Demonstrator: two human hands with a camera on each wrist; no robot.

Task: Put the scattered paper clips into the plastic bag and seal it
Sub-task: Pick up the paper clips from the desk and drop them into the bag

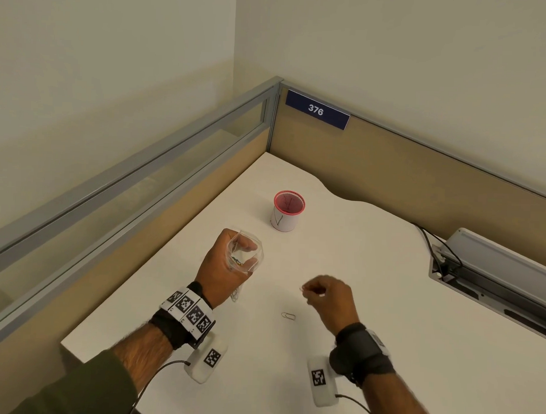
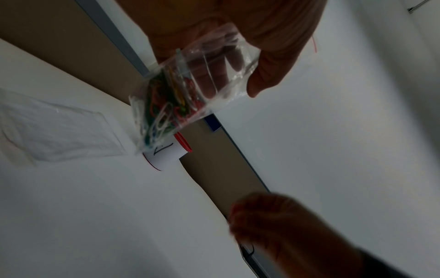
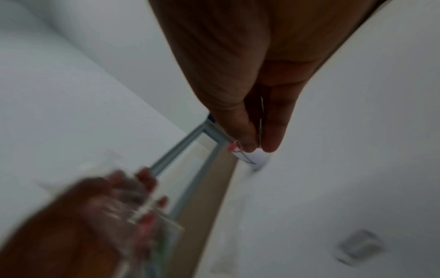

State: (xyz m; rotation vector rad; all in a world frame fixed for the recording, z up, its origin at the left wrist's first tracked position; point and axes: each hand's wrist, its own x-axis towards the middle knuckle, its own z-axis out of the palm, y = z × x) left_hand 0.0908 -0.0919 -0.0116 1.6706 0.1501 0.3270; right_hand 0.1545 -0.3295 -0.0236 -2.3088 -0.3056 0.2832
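Note:
My left hand (image 1: 232, 261) holds a clear plastic bag (image 1: 244, 255) above the white desk, its mouth held wide. Coloured paper clips (image 2: 166, 105) lie bunched in the bag's bottom (image 2: 171, 97). My right hand (image 1: 321, 293) hovers to the right of the bag and pinches a thin metal paper clip (image 3: 261, 122) between thumb and fingertips; its tip (image 1: 301, 290) pokes out to the left. One silver paper clip (image 1: 288, 315) lies on the desk (image 1: 372, 256) between my hands. The right wrist view is blurred.
A red mesh cup (image 1: 287, 211) wrapped in white paper stands beyond the bag. A grey cable tray (image 1: 495, 276) with black cords sits at the desk's right edge. Partition walls (image 1: 391, 158) close the back and left. In the left wrist view, another clear bag (image 2: 54, 131) lies flat on the desk.

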